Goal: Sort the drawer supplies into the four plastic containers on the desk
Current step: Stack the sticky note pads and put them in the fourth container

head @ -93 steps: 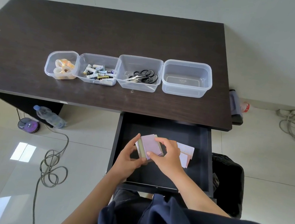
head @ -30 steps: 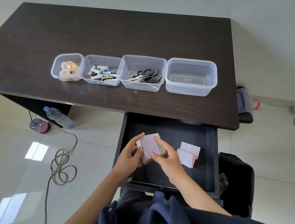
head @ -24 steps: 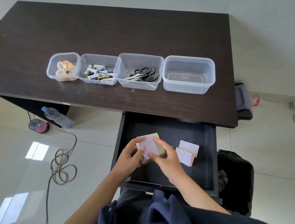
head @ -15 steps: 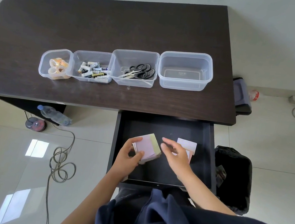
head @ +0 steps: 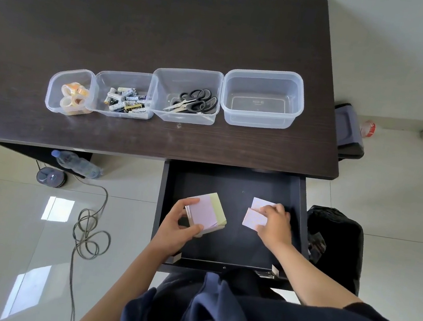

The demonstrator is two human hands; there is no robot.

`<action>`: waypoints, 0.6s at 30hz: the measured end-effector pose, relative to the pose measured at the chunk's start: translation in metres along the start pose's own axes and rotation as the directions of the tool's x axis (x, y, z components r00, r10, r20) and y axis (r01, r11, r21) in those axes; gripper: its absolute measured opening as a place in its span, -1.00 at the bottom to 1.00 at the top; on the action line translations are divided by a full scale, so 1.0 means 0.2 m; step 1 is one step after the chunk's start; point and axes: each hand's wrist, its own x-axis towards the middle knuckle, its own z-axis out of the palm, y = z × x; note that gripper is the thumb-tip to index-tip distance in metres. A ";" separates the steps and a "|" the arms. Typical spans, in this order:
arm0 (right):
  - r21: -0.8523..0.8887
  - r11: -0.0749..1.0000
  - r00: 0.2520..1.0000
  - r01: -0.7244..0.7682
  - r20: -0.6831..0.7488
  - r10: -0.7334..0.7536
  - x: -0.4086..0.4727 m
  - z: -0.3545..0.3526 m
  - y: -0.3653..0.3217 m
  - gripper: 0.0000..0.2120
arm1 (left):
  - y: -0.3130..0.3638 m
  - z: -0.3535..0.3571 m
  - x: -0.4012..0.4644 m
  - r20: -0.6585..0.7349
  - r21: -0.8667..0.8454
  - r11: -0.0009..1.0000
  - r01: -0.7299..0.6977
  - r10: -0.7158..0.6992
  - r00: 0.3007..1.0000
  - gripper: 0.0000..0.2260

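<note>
In the open dark drawer [head: 234, 182], my left hand [head: 175, 226] grips a stack of sticky-note pads [head: 207, 214], pale purple on top with a yellow-green pad behind. My right hand [head: 274, 225] rests with curled fingers on two more pale pads [head: 252, 218] at the drawer's right side. On the desk stand four clear containers in a row: tape rolls [head: 69, 91], batteries [head: 124, 96], scissors [head: 186, 97], and an empty one [head: 262, 98] at the right.
The dark desk [head: 155, 30] spans the upper view. On the floor lie a water bottle [head: 76, 164], a coiled cable [head: 89, 230] and a small round object [head: 51, 177]. A black bag [head: 334, 245] sits right of the drawer.
My right hand let go of the stack and moved right onto the two loose pads. My left hand alone keeps hold of the stack.
</note>
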 end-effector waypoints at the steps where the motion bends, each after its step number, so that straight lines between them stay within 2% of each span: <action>1: -0.020 1.000 1.000 0.000 0.004 0.000 0.00 -0.01 0.00 -0.62 | 0.00 0.00 0.01 0.002 0.003 1.000 -0.001 0.001 1.000 -0.52; 3: -0.042 0.999 1.000 0.005 0.002 -0.005 -0.01 -0.03 0.00 -0.69 | -0.01 0.00 0.02 0.006 0.017 1.000 0.000 0.000 1.000 -0.52; 4: 0.005 1.000 1.000 -0.011 0.004 0.011 -0.02 -0.04 0.00 -0.77 | -0.01 0.00 0.02 0.010 0.027 1.000 0.001 -0.001 1.000 -0.52; 6: 0.219 0.973 0.997 -0.072 0.034 0.066 -0.05 -0.07 -0.02 -0.91 | -0.02 0.01 0.03 0.020 0.032 0.999 0.003 -0.003 1.000 -0.52; 10: 0.560 0.821 0.991 -0.114 0.000 0.137 -0.17 -0.16 -0.15 -0.66 | -0.02 0.02 0.04 0.041 0.034 0.999 -0.009 0.007 0.999 -0.51; 11: 0.607 0.787 0.991 -0.107 0.001 0.134 -0.20 -0.19 -0.19 -0.66 | -0.02 0.02 0.04 0.048 0.035 0.999 -0.008 0.007 0.999 -0.49; 14: 0.674 0.735 0.997 -0.065 0.020 0.069 -0.27 -0.24 -0.32 -0.78 | -0.02 0.04 0.02 0.064 0.038 0.999 -0.019 0.016 0.998 -0.46; 18: 0.664 0.746 0.999 0.040 -0.040 -0.018 -0.32 -0.24 -0.47 -0.75 | -0.01 0.05 0.01 0.083 0.074 0.993 -0.086 0.080 0.993 -0.45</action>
